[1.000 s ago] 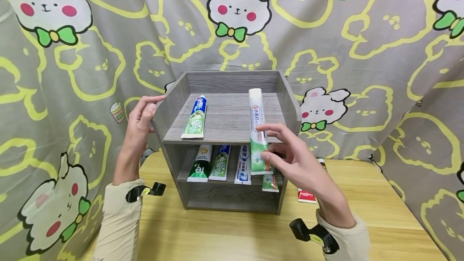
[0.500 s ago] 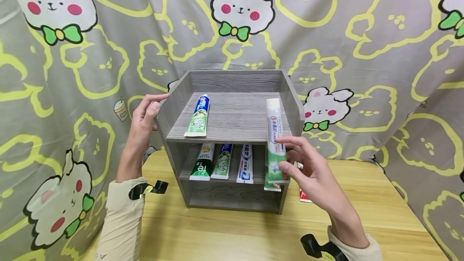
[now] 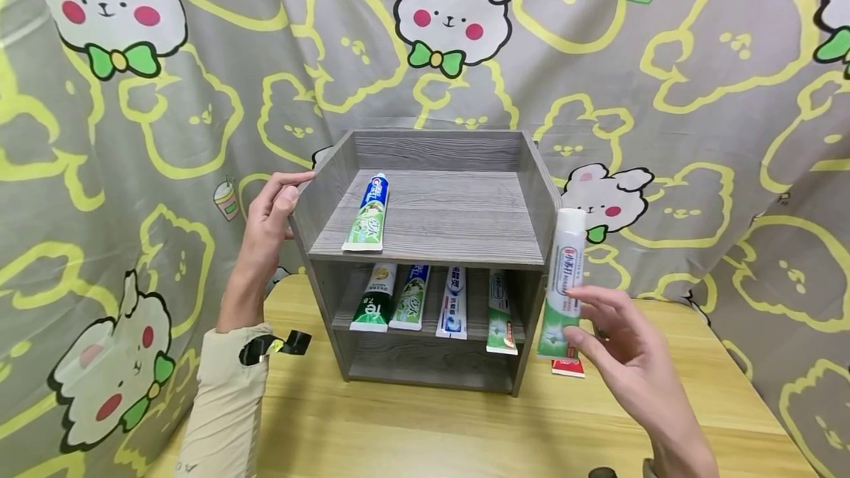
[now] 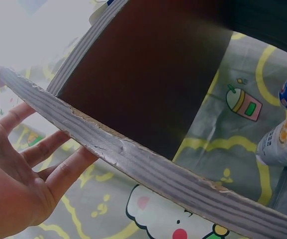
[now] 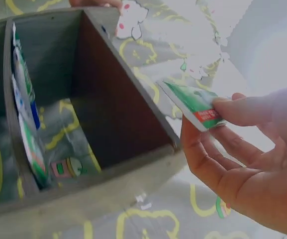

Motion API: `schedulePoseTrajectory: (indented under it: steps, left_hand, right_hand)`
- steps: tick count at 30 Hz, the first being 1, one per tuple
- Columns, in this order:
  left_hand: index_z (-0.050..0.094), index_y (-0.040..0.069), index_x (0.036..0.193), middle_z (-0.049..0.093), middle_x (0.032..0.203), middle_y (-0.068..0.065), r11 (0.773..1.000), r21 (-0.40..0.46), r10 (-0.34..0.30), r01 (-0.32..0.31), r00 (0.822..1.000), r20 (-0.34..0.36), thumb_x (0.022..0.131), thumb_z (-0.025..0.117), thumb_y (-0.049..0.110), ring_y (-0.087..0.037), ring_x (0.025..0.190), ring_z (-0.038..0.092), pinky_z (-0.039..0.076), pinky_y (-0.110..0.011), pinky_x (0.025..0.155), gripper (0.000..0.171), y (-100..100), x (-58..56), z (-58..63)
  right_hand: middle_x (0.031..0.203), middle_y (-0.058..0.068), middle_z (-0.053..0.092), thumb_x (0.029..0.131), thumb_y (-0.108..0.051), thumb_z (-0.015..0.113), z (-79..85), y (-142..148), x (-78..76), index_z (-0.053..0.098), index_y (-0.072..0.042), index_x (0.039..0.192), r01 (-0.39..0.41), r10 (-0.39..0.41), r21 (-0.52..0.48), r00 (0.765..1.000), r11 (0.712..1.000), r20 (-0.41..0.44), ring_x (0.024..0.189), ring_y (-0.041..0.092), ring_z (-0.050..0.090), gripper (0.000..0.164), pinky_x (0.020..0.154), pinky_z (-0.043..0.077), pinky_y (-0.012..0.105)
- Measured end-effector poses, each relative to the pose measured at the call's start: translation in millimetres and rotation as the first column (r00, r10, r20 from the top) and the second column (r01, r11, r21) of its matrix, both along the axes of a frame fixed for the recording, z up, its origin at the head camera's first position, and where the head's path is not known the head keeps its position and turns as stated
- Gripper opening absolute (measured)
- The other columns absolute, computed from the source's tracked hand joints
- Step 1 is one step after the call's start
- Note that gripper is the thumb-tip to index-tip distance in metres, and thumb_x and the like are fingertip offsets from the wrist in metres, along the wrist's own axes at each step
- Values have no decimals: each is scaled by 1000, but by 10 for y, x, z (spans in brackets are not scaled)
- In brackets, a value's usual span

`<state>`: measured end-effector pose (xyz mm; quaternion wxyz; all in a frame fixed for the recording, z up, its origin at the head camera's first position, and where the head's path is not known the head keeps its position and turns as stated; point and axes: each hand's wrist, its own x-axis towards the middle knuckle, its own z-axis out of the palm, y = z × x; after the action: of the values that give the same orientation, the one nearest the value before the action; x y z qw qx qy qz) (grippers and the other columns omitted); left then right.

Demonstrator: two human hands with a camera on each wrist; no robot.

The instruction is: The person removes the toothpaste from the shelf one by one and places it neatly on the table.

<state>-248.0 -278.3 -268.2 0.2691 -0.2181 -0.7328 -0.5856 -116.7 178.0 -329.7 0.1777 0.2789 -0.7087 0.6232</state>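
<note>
A white and green toothpaste tube (image 3: 564, 271) is pinched between thumb and fingers of my right hand (image 3: 631, 360), cap upward, just right of the shelf. In the right wrist view its green crimped end (image 5: 195, 105) shows. My left hand (image 3: 265, 231) rests against the outer left side of the grey wooden shelf (image 3: 458, 205). In the left wrist view, that hand's fairly straight fingers (image 4: 66, 172) lie behind the panel's edge (image 4: 118, 149). One blue and green toothpaste tube (image 3: 369, 214) lies on the top board.
Several tubes lie on the middle board, among them a dark green one (image 3: 374, 299) and a white and green one (image 3: 501, 316) jutting forward. Beyond my right hand, a red-ended tube (image 3: 568, 367) lies on the wooden table (image 3: 398, 426). A patterned curtain (image 3: 451, 102) hangs behind.
My right hand has carried the white and green tube rightward and down, from before the shelf to beyond its right side, uncovering the tube behind. My left hand keeps its place on the shelf.
</note>
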Motion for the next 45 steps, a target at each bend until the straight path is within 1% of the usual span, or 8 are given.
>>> schedulePoseTrajectory:
  steps: [3,7,14,19,25,31,38,45]
  left_hand:
    - [62,7,136,53,132,-4,1000,3,-8,8,1000,1,104,49,27,-26,99,55,57,-28,59,40,3,-9,1]
    - [62,7,136,53,131,-5,1000,13,-16,16,1000,7,104,49,27,-26,98,56,58,-29,60,40,10,-14,0]
    - [62,8,137,53,132,-5,1000,12,-21,21,1000,11,105,49,28,-26,97,56,58,-28,60,40,19,-20,-1]
    - [62,7,137,53,129,-6,999,33,-34,34,999,5,105,48,27,-24,92,59,58,-28,58,40,17,-15,3]
    - [63,6,136,54,127,-8,999,42,-32,32,999,-2,105,48,26,-23,89,58,57,-27,57,40,7,-9,2]
    - [63,7,136,54,123,-10,998,55,-31,30,1000,5,105,48,26,-22,87,59,56,-27,55,40,-5,10,-2]
    - [63,7,137,54,123,-10,997,59,-41,41,999,7,105,48,26,-22,86,58,56,-27,55,40,1,10,-9]
    - [62,6,137,54,123,-10,998,53,-42,42,999,7,105,48,25,-22,87,59,57,-27,56,40,4,-8,-15]
  right_hand:
    - [124,5,67,88,26,59,-60,108,-1,48,10,138,24,-24,-4,1000,1000,0,104,13,68,54,69,58,25]
    - [135,8,58,87,29,57,-103,246,-20,44,13,140,30,-30,-53,1000,998,0,113,13,65,57,73,58,23]
    - [139,18,45,82,36,53,-166,470,-109,39,20,138,-14,6,-143,998,990,-58,114,18,64,60,82,57,22]
    - [132,13,56,83,32,58,-240,596,-191,44,14,140,94,-96,-97,995,991,-10,108,15,66,61,81,57,21]
    - [127,5,64,93,19,59,-347,749,-275,48,5,145,195,-189,-79,979,978,71,106,11,65,55,72,54,17]
    - [127,3,64,95,17,57,-468,924,-379,49,5,145,224,-211,-129,971,966,110,107,10,65,52,75,53,16]
    - [133,1,59,96,18,55,-660,1108,-496,47,1,147,184,-149,-222,974,957,168,110,8,64,54,80,56,18]
    - [126,-1,59,96,17,56,-928,1258,-656,48,-2,147,211,-180,-154,965,965,190,103,5,65,55,72,54,16]
